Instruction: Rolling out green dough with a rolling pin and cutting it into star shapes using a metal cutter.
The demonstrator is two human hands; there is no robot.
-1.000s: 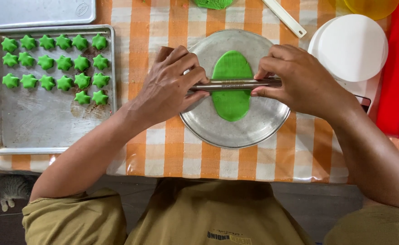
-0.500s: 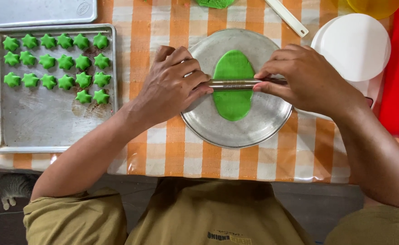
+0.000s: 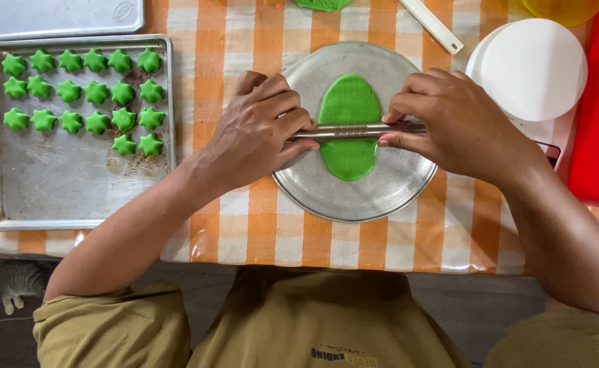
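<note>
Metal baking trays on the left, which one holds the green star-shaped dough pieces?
The larger rimmed metal tray, nearer the person; the flat tray behind it shows none.

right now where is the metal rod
In the head view the metal rod lies crosswise over the green dough on the round metal plate, its ends gripped by the left hand and right hand.

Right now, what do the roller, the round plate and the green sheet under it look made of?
Rolling pin: looks like brushed steel, thin grey rod with a bright streak along it. Round plate: dull metal, likely aluminium or steel, scuffed grey with soft reflections. Green dough: soft, matte, pressed into a smooth oval. The left hand and right hand each grip one end of the pin.
</note>
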